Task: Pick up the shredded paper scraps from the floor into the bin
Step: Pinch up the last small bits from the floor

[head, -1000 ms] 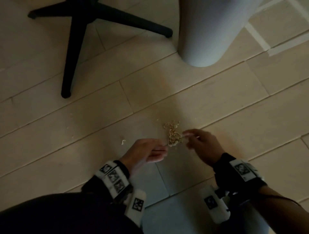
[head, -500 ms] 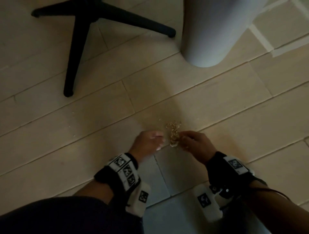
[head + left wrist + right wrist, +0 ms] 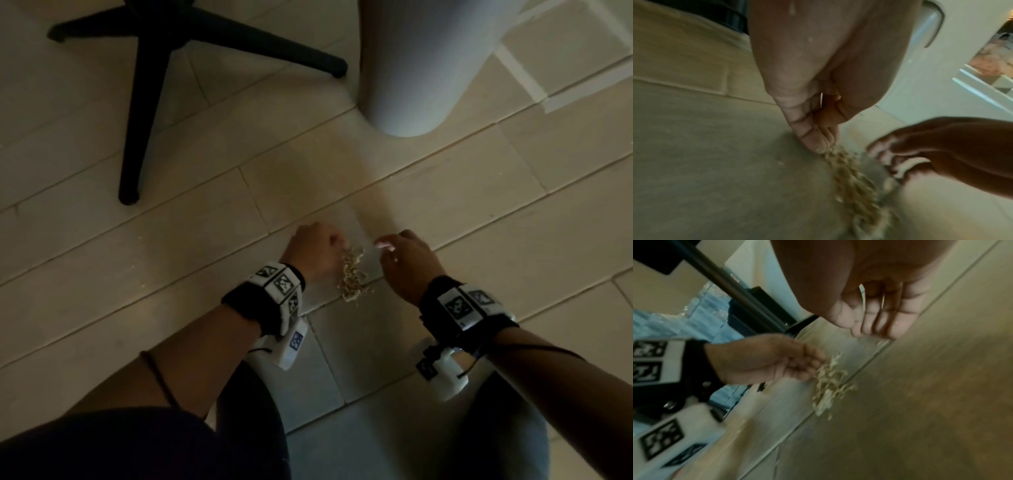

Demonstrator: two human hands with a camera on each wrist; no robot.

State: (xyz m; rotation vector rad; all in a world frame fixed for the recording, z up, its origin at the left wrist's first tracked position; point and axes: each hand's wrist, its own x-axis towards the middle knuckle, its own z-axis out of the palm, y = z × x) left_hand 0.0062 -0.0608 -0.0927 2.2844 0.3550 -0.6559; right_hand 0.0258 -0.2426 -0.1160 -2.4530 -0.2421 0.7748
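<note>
A small heap of tan shredded paper scraps (image 3: 352,277) lies on the pale plank floor between my hands. My left hand (image 3: 329,246) is at the heap's left edge. In the left wrist view its fingers (image 3: 818,146) point down close together, tips on the floor against the scraps (image 3: 855,178). My right hand (image 3: 387,245) hovers to the right of the heap, fingers (image 3: 873,331) straight and together, tips just off the floor and holding nothing. The scraps (image 3: 828,382) touch only the left hand (image 3: 807,365). The grey-white bin (image 3: 421,68) stands beyond the heap.
A black chair base (image 3: 150,85) spreads its legs at the far left. A few stray flecks (image 3: 140,236) lie on the planks to the left. My knees fill the bottom of the head view. White tape lines (image 3: 520,75) mark the floor at the right.
The left hand has come up against the heap's left side and the scraps have drawn nearer to me. The right hand, at the heap before, now sits apart to its right.
</note>
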